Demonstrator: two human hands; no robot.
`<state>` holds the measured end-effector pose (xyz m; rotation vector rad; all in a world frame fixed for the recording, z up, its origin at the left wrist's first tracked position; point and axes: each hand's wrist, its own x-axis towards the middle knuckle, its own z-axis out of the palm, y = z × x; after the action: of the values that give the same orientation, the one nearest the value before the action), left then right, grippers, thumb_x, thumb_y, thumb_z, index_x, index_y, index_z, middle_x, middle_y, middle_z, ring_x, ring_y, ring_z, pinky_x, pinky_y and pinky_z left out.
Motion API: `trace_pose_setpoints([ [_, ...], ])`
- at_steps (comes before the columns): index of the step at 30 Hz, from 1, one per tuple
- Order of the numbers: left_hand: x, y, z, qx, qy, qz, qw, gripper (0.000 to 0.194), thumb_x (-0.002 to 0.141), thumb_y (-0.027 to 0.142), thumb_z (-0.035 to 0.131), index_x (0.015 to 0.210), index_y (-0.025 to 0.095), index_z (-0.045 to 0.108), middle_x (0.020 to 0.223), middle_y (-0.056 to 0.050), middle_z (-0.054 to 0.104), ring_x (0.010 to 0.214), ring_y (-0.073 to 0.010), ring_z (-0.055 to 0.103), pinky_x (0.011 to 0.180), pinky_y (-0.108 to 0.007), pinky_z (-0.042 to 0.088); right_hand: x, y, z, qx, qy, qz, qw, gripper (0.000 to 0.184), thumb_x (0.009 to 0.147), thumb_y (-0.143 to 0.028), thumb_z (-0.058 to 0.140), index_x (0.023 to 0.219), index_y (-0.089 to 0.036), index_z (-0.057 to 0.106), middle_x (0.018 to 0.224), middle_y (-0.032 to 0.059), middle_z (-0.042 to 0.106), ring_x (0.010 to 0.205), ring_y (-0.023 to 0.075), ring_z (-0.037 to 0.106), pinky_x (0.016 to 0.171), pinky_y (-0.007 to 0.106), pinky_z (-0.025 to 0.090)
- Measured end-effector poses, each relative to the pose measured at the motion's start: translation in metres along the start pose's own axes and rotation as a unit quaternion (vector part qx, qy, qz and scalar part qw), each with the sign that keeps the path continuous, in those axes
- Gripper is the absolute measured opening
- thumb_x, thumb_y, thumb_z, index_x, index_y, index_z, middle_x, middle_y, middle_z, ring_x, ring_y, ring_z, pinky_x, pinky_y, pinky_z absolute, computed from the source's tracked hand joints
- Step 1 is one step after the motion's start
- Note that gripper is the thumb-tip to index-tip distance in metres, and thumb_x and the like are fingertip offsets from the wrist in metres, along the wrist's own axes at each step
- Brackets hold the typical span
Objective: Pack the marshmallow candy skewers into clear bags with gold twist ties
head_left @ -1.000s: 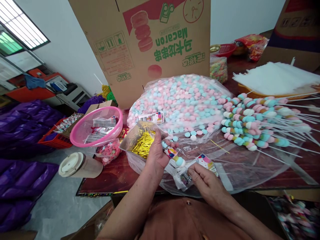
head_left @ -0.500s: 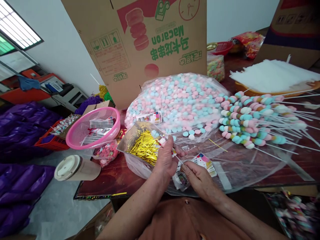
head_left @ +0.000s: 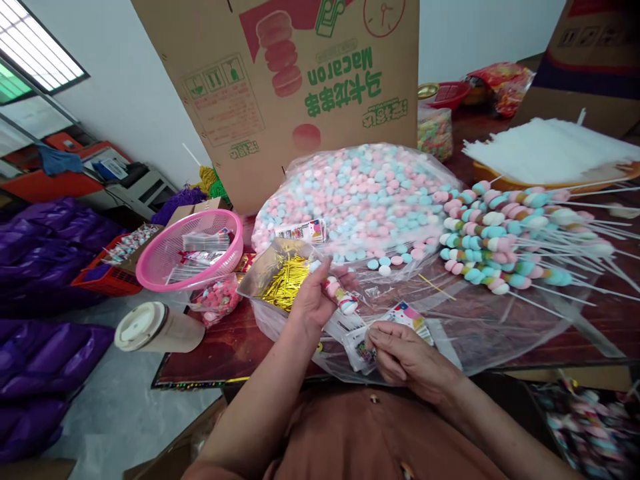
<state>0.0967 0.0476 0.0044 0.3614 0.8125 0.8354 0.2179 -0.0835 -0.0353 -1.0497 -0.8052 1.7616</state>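
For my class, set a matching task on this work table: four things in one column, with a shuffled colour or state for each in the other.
Column one:
1. Perforated basket
2. Metallic strips
3. Heaped sticks
4. Left hand

Column two:
A. White
B. Holding a candy stick
C. Pink
D. Gold

Pairs: 1-C, 2-D, 3-A, 4-B

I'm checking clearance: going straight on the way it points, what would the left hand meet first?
Probably the big bag of pink, blue and white candies, just beyond the left hand; depth is unclear from this one view.
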Motion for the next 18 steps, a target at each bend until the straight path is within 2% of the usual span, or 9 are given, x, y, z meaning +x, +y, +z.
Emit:
trace_pose_setpoints([
  [2,-0.001,0.009,0.010,-0.033,0.048,0.002,0.998,0.027,0.084,0.038,0.052,0.075,0.014,0.058,0.053,0.000,0.056,0.049,-0.0131,0.057,0.065,-0.036,0.053,-0.003,0.001,-0.002,-0.158,0.072,-0.060,0.983,0.036,0.082,-0.052,0.044,0.064,-0.020,0.045,0.040,-0.0084,0.032,0.037,0.0080,0.025,0.040,0.021,0.021],
  [3,-0.002,0.012,0.013,-0.047,0.064,-0.004,0.997,0.033,0.086,0.042,0.048,0.072,0.013,0.057,0.050,0.000,0.055,0.048,-0.0135,0.056,0.064,-0.036,0.053,-0.004,0.001,-0.003,-0.252,0.108,-0.097,0.957,0.035,0.082,-0.049,0.043,0.062,-0.020,0.044,0.044,-0.0062,0.036,0.041,0.0093,0.031,0.043,0.022,0.024],
  [5,-0.006,0.013,0.016,-0.059,0.085,-0.016,0.995,0.042,0.086,0.048,0.043,0.066,0.013,0.055,0.048,-0.001,0.054,0.047,-0.0142,0.056,0.062,-0.037,0.053,-0.006,0.002,-0.006,-0.410,0.151,-0.151,0.887,0.033,0.084,-0.042,0.039,0.061,-0.020,0.044,0.052,-0.0022,0.043,0.051,0.0121,0.039,0.050,0.024,0.027],
  [6,-0.008,0.013,0.015,-0.060,0.090,-0.021,0.994,0.044,0.086,0.049,0.042,0.064,0.013,0.054,0.048,-0.001,0.054,0.047,-0.0144,0.056,0.062,-0.037,0.053,-0.007,0.002,-0.007,-0.461,0.158,-0.163,0.858,0.031,0.086,-0.038,0.037,0.062,-0.020,0.045,0.054,-0.0009,0.046,0.053,0.0129,0.042,0.051,0.024,0.028],
  [8,-0.010,0.012,0.013,-0.057,0.097,-0.027,0.993,0.044,0.084,0.052,0.044,0.064,0.013,0.054,0.047,-0.001,0.054,0.046,-0.0147,0.055,0.060,-0.037,0.052,-0.007,0.003,-0.009,-0.521,0.155,-0.166,0.823,0.030,0.087,-0.034,0.032,0.065,-0.020,0.047,0.055,0.0003,0.050,0.052,0.0136,0.044,0.051,0.025,0.028],
  [11,-0.011,0.015,0.008,-0.053,0.098,-0.039,0.993,0.047,0.078,0.058,0.048,0.066,0.014,0.055,0.047,0.000,0.052,0.046,-0.0148,0.055,0.059,-0.036,0.052,-0.007,0.004,-0.014,-0.571,0.148,-0.162,0.791,0.030,0.088,-0.030,0.030,0.067,-0.020,0.048,0.054,0.0013,0.052,0.050,0.0142,0.046,0.050,0.025,0.027],
  [15,-0.010,0.025,0.004,-0.032,0.108,-0.047,0.993,0.051,0.077,0.063,0.045,0.067,0.014,0.055,0.047,0.000,0.051,0.043,-0.0137,0.053,0.057,-0.036,0.051,-0.008,0.003,-0.018,-0.620,0.124,-0.159,0.758,0.030,0.088,-0.028,0.029,0.069,-0.019,0.051,0.053,0.0018,0.053,0.049,0.0151,0.046,0.049,0.026,0.024],
  [17,-0.009,0.024,0.005,-0.025,0.114,-0.054,0.992,0.052,0.076,0.064,0.044,0.067,0.014,0.055,0.046,0.001,0.051,0.042,-0.0134,0.052,0.055,-0.034,0.051,-0.008,0.001,-0.015,-0.621,0.115,-0.156,0.759,0.030,0.088,-0.027,0.029,0.070,-0.019,0.051,0.054,0.0018,0.053,0.050,0.0150,0.046,0.050,0.026,0.025],
  [18,-0.009,0.020,0.006,-0.025,0.117,-0.057,0.991,0.053,0.075,0.065,0.044,0.067,0.014,0.054,0.046,0.001,0.051,0.042,-0.0134,0.052,0.054,-0.033,0.050,-0.008,0.001,-0.012,-0.611,0.111,-0.154,0.769,0.030,0.088,-0.027,0.029,0.069,-0.019,0.050,0.055,0.0016,0.053,0.050,0.0147,0.046,0.050,0.025,0.026],
])
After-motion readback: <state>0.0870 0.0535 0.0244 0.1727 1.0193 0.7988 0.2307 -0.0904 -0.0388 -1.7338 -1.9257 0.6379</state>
